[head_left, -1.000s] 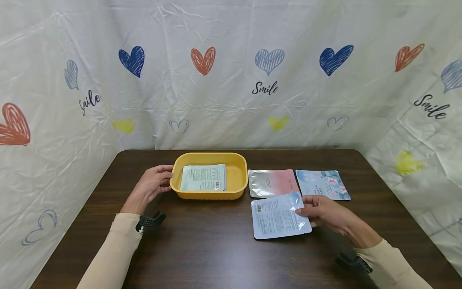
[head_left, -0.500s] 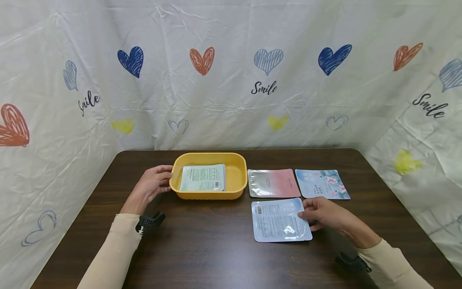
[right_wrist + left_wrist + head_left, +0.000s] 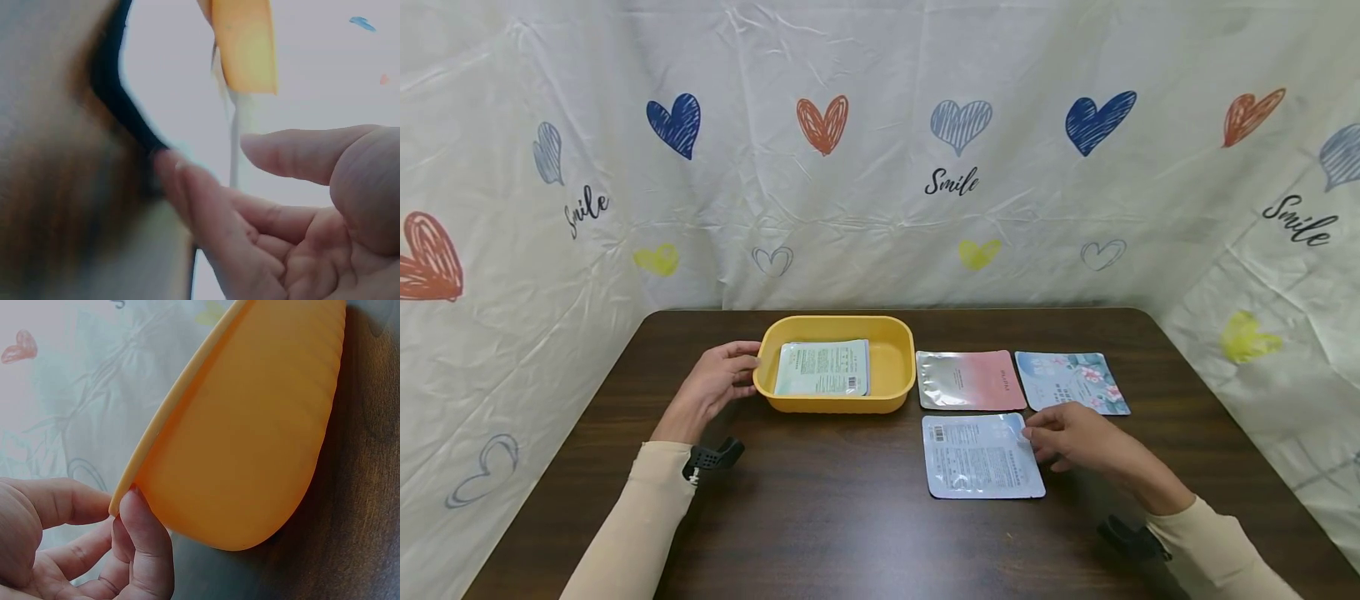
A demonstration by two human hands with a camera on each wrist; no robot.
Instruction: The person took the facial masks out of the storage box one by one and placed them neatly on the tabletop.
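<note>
A light-blue foil sachet [image 3: 981,457], its barcode and fine print facing up, lies flat on the dark wood-grain counter [image 3: 820,525]. The right hand [image 3: 1093,446] is at its right edge; in the right wrist view thumb and fingers stand apart, and the fingertips appear to touch the sachet's edge. Just beyond lies a silver-and-pink sachet [image 3: 970,381], and to its right a blue floral sachet [image 3: 1072,382]. Left of the pink one stands a yellow plastic basket [image 3: 835,406] holding a mint-green sachet [image 3: 822,369] with the edge of another showing beneath. The left hand [image 3: 711,387] pinches the basket's left rim between thumb and finger. Both forearms wear cream sleeves [image 3: 640,500] and black wristbands [image 3: 715,458]. Behind hangs a white curtain [image 3: 865,208] printed with hearts and "Smile".
</note>
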